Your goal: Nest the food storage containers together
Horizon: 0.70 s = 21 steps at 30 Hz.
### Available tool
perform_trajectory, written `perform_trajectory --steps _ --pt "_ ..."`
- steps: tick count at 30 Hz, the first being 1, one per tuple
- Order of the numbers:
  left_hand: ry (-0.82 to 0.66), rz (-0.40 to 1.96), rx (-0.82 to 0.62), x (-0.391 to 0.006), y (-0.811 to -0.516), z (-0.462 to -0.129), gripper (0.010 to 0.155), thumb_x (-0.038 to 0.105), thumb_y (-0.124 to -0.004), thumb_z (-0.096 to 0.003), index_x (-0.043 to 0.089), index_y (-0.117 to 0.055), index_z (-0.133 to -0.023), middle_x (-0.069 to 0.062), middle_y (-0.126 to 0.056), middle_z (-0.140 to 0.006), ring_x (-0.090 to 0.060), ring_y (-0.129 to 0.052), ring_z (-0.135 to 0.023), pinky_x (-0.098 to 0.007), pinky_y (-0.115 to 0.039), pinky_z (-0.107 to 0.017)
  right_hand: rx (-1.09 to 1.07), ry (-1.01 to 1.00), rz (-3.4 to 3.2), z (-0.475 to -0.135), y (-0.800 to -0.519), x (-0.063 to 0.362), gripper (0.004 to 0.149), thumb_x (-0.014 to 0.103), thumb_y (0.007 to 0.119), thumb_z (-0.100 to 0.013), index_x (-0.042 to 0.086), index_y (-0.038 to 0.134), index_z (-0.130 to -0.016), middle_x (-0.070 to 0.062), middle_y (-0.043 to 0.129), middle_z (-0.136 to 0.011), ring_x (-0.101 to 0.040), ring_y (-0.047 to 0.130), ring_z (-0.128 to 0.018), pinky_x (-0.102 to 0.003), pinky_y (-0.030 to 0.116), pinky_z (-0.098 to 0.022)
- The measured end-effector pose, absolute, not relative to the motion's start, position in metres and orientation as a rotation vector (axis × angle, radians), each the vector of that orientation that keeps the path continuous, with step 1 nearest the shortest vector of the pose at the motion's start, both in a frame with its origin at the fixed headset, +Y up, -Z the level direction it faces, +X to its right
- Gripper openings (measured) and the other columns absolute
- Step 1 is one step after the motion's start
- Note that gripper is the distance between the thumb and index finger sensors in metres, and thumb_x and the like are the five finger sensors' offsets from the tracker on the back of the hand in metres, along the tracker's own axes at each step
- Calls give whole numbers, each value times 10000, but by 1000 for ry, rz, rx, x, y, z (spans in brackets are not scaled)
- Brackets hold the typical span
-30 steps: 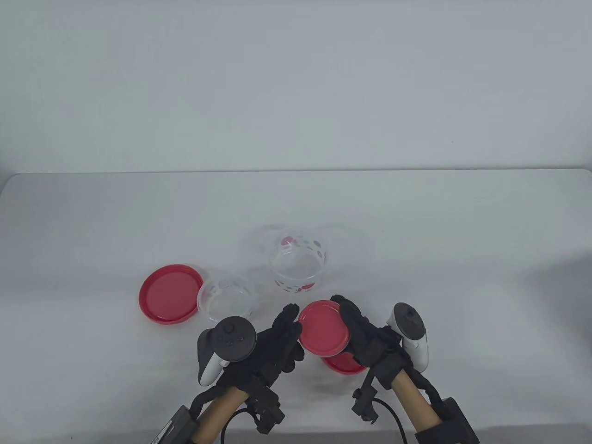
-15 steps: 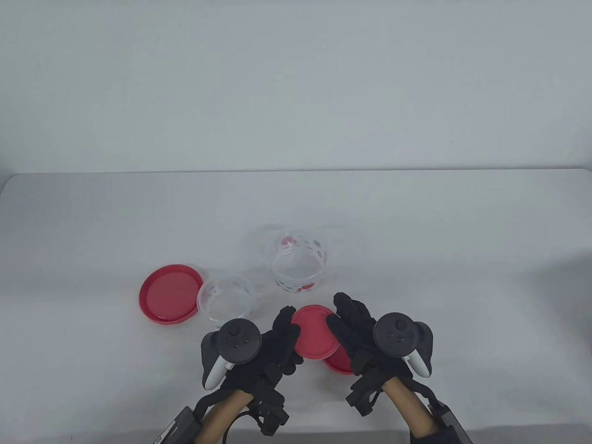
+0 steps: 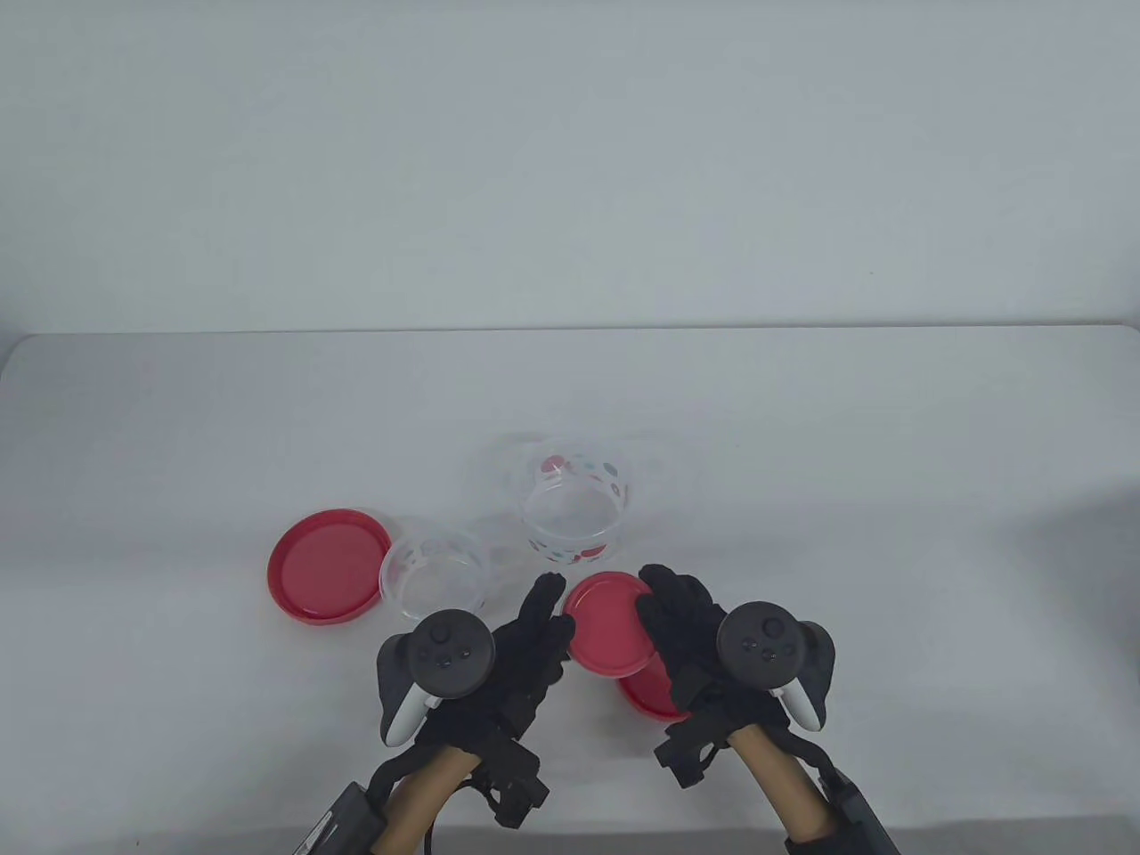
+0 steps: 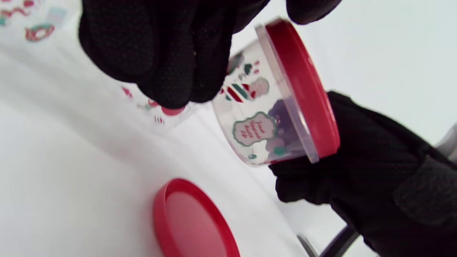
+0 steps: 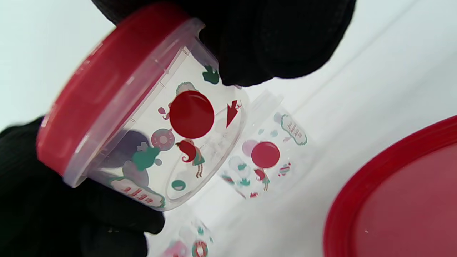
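Both hands hold one small lidded container (image 3: 610,637) off the table, near its front edge; it is a clear printed tub (image 4: 262,117) with a red lid (image 4: 303,89) pressed on, tipped on its side in both wrist views. The right hand (image 3: 686,637) has its fingers (image 5: 278,39) curled over the lid's rim and the top of the wall, with more glove beneath the tub; the left hand (image 3: 525,646) closes its fingers (image 4: 167,53) on the tub's wall and base from the opposite side; how firmly either presses I cannot tell.

The relation that matters: the tub's short axis, from base to lid, runs across between the hands, lid toward the right hand, base toward the left; my judgement is that the lid must come off before this tub can nest, so the right hand peels while the left steadies the body.

Two open clear containers stand beyond the hands: a larger open tub (image 3: 577,512) just past the held lid, and a lower open tub (image 3: 434,574) to its left, nearer the left hand. A big loose red lid (image 3: 328,565) lies touching or just beside that lower tub; another loose red lid (image 3: 650,695) lies on the table (image 3: 891,490) below the held container, directly under the right hand.
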<state>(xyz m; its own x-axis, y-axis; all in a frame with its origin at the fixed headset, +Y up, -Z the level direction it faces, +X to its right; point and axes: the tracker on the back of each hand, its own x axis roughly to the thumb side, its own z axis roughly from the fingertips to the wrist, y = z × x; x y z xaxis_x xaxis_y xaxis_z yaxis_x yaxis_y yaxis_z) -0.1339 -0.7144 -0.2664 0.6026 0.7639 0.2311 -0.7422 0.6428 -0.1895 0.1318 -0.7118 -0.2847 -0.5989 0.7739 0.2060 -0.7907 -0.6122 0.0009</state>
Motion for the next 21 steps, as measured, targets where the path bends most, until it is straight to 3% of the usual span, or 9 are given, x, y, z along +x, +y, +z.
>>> perform_trajectory --steps 2,6,12,21 --pt "-305 856 -29 -141 -710 -268 658 522 -469 -667 211 -326 -1229 -171 -678 -1146 -398 -789 -914 -515 -688 -661 156 -135 2193 -291 -708 135 515 377 623 -636 35 644 -1020 -188 756 -831 -306 849 -537 -383 789 -354" --pt "-289 765 51 -160 -701 -272 650 524 -470 -666 247 -320 -1235 -170 -516 -1240 -439 -624 -1048 -584 -525 -756 15 -170 2190 -312 -697 135 517 377 618 -638 35 633 -1025 -187 750 -838 -306 848 -544 -383 789 -359" --pt "-245 810 121 -189 -688 -275 651 525 -469 -665 252 -318 -1237 -169 -492 -1252 -440 -603 -1067 -599 -496 -764 -9 -177 2202 -337 -678 116 516 376 615 -639 35 630 -1026 -188 747 -841 -308 847 -546 -382 789 -361" --pt "-185 887 277 -224 -663 -268 650 523 -465 -666 254 -312 -1237 -164 -439 -1268 -441 -538 -1098 -614 -436 -781 101 -70 2216 -349 -669 43 516 374 613 -641 32 630 -1028 -189 749 -842 -307 849 -543 -378 791 -356"
